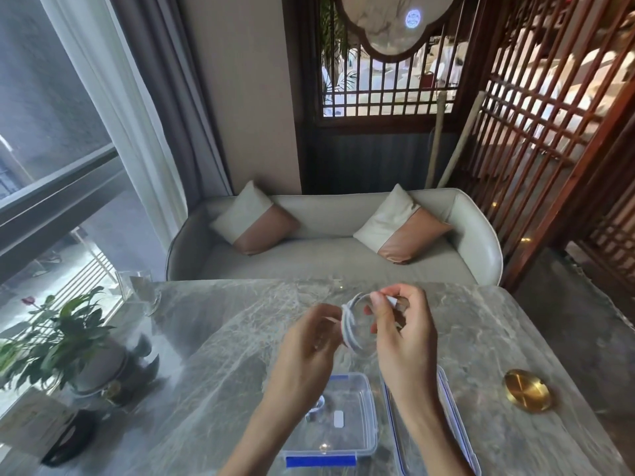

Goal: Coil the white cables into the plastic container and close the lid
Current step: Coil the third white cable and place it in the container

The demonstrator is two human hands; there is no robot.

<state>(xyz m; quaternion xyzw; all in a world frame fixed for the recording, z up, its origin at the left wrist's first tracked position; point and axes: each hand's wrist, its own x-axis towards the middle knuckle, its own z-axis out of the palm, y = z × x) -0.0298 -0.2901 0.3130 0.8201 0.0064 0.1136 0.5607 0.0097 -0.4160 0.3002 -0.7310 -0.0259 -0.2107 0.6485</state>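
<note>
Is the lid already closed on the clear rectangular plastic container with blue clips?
No, the transparent blue-edged lid lies on the grey marble table to the right of the open clear plastic container.

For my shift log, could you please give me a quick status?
Left hand and right hand both gripping white cable coil, mid-air. Container open, lid beside it. Nothing blocking.

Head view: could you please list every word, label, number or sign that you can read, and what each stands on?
Nothing here is legible.
Round glowing emblem, top of the view: too blurred to read.
Card beside the potted plant: faint print, too small to read.
Blue clip on the plastic container: no lettering visible.
</note>
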